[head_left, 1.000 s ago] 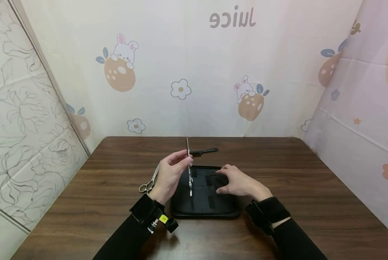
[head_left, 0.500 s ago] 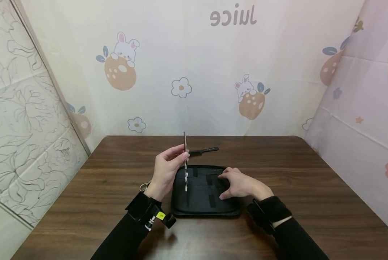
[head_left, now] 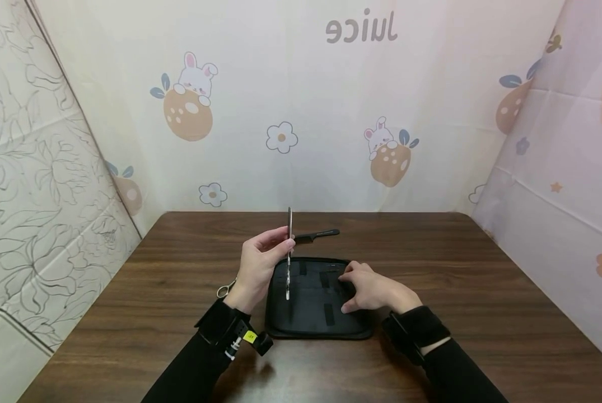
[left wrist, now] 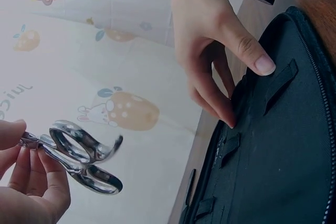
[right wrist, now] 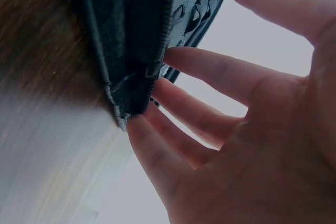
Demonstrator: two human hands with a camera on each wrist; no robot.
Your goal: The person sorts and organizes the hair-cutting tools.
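Note:
My left hand (head_left: pixel 257 267) pinches a pair of silver scissors (left wrist: pixel 86 156) by the blade end, upright over the left part of a black zippered case (head_left: pixel 301 320). Their finger rings hang lowest and show best in the left wrist view. Black elastic loops (left wrist: pixel 282 85) run across the case's upward face, and a zipper goes round its rim. My right hand (head_left: pixel 376 288) is at the case's right side, fingers loosely bent and spread. In the right wrist view its fingertips (right wrist: pixel 137 124) touch the case edge beside the zipper, holding nothing between them.
A black comb (head_left: pixel 325 233) lies behind the case, partly hidden by my left hand. Left of that hand, a ring of a second pair of scissors (head_left: pixel 224 291) shows on the brown wooden table (head_left: pixel 482 313). A patterned curtain (head_left: pixel 331 84) hangs behind the table.
My left hand has shifted slightly left with the scissors, now covering most of the second pair on the table. The right hand stays almost where it was at the case.

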